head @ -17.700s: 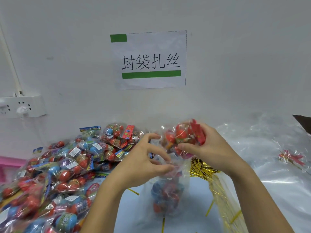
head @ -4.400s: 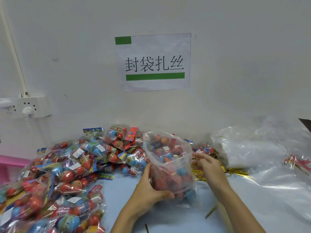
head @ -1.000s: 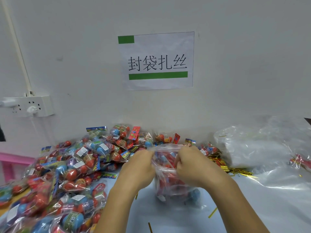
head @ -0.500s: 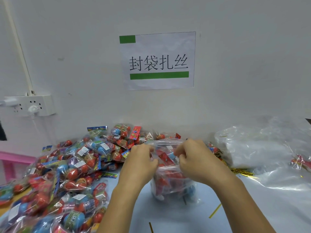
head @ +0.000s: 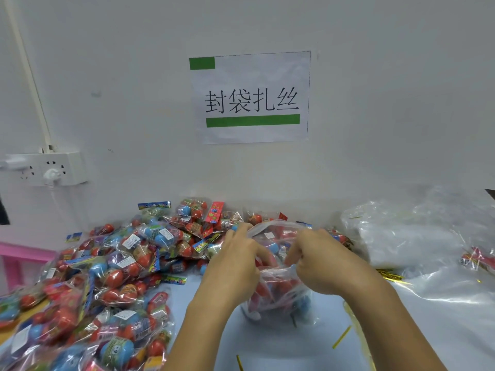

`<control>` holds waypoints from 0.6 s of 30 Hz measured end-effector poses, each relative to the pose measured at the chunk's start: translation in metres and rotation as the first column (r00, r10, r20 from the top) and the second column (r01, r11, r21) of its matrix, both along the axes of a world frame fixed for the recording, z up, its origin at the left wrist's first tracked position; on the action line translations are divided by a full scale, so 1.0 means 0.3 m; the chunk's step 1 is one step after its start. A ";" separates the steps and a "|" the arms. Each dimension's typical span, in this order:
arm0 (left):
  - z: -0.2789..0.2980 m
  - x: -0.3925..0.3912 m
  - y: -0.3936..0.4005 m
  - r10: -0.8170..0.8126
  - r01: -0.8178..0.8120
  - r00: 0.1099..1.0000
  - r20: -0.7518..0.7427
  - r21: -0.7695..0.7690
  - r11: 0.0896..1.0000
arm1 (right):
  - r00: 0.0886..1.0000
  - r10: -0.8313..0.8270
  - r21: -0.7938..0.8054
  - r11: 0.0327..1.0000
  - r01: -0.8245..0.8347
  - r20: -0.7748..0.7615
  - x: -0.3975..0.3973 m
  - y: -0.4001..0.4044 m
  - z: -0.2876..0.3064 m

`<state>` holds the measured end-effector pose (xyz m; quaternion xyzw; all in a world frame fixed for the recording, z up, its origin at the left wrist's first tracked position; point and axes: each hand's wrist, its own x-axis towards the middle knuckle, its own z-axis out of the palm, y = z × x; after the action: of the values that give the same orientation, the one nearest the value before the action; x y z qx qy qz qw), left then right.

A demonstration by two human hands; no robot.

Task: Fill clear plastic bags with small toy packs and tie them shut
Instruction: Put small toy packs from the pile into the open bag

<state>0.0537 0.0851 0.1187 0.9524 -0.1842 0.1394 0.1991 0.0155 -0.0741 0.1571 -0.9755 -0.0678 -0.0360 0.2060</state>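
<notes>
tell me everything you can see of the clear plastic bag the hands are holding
The clear plastic bag is thin, glossy and crinkled, and it stands upright on the pale blue table near the front edge. Red and blue small toy packs fill its lower part. Its mouth is untied, with the top film gathered and pulled up. The left hand and the right hand pinch that film from either side. No tie shows on it.

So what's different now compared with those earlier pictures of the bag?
Earlier the right hand dropped toy packs into the clear plastic bag held open by the left hand. The bag got full, and both hands now grip its top, gathering it closed. The pile of red and blue toy packs and the gold twist ties stayed put.
</notes>
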 end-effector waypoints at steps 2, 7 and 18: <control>0.000 0.002 0.007 0.033 -0.033 0.999 -0.001 0.010 0.999 | 0.999 -0.050 -0.036 0.998 0.051 0.018 0.003 -0.012 -0.003; -0.002 0.005 0.008 0.054 -0.054 0.999 -0.003 0.027 0.998 | 0.994 -0.097 -0.086 0.991 0.100 0.041 0.020 -0.027 -0.010; -0.017 0.013 -0.009 -0.015 0.024 0.994 -0.111 0.085 0.996 | 0.996 0.009 -0.047 0.999 -0.013 -0.088 0.020 -0.004 -0.015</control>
<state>0.0575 0.0824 0.1136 0.9645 -0.1881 0.0764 0.1688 0.0215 -0.0752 0.1525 -0.9804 -0.0650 0.0097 0.1859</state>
